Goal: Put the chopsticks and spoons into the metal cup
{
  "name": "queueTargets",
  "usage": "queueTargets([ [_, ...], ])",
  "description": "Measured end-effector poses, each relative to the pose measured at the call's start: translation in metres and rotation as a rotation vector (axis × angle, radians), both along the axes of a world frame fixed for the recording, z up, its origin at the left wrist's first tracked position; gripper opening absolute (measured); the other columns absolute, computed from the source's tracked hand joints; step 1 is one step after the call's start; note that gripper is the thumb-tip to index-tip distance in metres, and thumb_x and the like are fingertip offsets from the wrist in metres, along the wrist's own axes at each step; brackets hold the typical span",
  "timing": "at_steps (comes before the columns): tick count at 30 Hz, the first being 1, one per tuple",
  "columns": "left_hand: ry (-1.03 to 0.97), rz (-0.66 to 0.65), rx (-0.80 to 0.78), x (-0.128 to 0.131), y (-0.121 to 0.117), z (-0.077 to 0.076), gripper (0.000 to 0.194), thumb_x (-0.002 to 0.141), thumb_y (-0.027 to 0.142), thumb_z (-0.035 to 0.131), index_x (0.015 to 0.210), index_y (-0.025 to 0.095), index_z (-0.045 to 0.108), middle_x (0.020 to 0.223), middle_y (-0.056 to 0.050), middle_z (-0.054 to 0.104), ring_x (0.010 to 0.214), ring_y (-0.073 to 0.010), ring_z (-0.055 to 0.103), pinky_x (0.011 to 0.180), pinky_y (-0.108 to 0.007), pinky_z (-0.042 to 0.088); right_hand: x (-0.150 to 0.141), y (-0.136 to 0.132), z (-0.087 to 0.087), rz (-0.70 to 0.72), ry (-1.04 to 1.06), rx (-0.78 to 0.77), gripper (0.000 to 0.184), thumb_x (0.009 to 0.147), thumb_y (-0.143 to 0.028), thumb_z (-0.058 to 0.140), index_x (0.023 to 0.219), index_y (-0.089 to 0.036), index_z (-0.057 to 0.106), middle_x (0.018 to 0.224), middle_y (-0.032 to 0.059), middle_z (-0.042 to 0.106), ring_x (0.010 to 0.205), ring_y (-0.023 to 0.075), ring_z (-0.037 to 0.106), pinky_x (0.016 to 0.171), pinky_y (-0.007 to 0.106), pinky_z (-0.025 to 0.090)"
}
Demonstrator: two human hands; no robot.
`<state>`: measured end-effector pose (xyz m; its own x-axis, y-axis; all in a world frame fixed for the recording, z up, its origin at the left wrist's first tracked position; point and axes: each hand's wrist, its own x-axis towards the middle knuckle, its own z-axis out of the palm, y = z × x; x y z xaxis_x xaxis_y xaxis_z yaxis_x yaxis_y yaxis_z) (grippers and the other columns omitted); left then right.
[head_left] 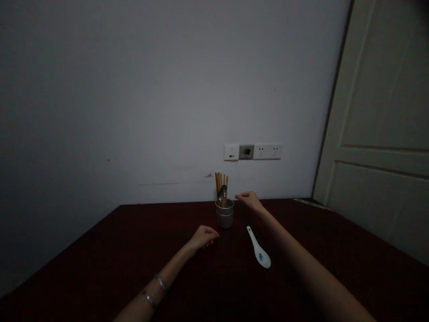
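Observation:
A metal cup stands on the dark red table, holding several wooden chopsticks and metal spoons. My right hand hovers just right of the cup's rim, thumb and fingers pinched together and pointing at it, with nothing visible between them. Near the cup's base on the left, my left hand is loosely closed, with nothing seen in its fingers. Between my forearms lies a white soup spoon with a blue mark in its bowl, its handle pointing away toward the cup. Neither hand touches it.
The dark red table meets a pale wall at its back edge. Sockets and a switch plate sit on the wall above the cup. To the right rises a pale panelled door. The light is dim.

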<state>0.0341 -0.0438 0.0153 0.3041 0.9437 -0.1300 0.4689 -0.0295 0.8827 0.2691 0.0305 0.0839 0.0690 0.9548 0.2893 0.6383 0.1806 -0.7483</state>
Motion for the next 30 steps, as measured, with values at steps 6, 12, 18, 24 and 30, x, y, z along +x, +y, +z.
queueTargets([
  [6, 0.021, -0.011, 0.013, -0.001, 0.005, -0.005, 0.026, 0.071, 0.025, 0.051, 0.086, 0.011, 0.067, 0.048, 0.005, 0.048, 0.035, -0.0040, 0.035, 0.034, -0.016, 0.022, 0.053, -0.016, -0.051, -0.119, -0.205, -0.010, 0.028, 0.074, -0.031, 0.052, 0.087, -0.013, 0.070, 0.089, 0.0080, 0.069, 0.086, 0.0184, 0.062, 0.073, 0.023, 0.043],
  [12, 0.051, -0.011, 0.053, 0.001, 0.006, -0.007, 0.027, 0.072, 0.029, 0.052, 0.084, 0.011, 0.066, 0.048, 0.005, 0.047, 0.035, -0.0043, 0.035, 0.034, -0.017, 0.023, 0.087, -0.036, -0.095, -0.223, -0.554, -0.005, 0.041, 0.080, -0.033, 0.044, 0.112, -0.014, 0.060, 0.118, 0.0133, 0.057, 0.111, 0.0229, 0.051, 0.091, 0.031, 0.037],
  [18, 0.075, -0.009, 0.041, 0.001, 0.004, -0.002, 0.033, 0.071, 0.038, 0.054, 0.086, 0.011, 0.066, 0.049, 0.005, 0.048, 0.035, -0.0037, 0.035, 0.035, -0.016, 0.023, 0.086, -0.047, -0.104, -0.212, -0.672, 0.019, 0.041, 0.084, -0.031, 0.037, 0.115, -0.014, 0.058, 0.123, 0.0142, 0.053, 0.119, 0.0223, 0.043, 0.100, 0.034, 0.028],
  [24, 0.117, -0.200, 0.019, 0.009, -0.007, 0.014, 0.031, 0.071, 0.036, 0.052, 0.084, 0.011, 0.064, 0.057, 0.002, 0.054, 0.039, -0.0051, 0.044, 0.035, -0.015, 0.028, 0.084, -0.049, -0.101, -0.221, -0.670, 0.014, 0.043, 0.084, -0.032, 0.036, 0.116, -0.014, 0.057, 0.123, 0.0144, 0.053, 0.119, 0.0234, 0.042, 0.099, 0.034, 0.029],
  [30, 0.083, -0.265, 0.067, 0.050, -0.011, 0.020, 0.036, 0.071, 0.030, 0.054, 0.100, 0.010, 0.057, 0.085, -0.006, 0.061, 0.053, -0.0079, 0.054, 0.036, -0.014, 0.036, 0.082, -0.053, -0.097, -0.221, -0.670, 0.013, 0.043, 0.084, -0.030, 0.035, 0.116, -0.013, 0.057, 0.124, 0.0155, 0.052, 0.119, 0.0237, 0.042, 0.099, 0.034, 0.027],
])
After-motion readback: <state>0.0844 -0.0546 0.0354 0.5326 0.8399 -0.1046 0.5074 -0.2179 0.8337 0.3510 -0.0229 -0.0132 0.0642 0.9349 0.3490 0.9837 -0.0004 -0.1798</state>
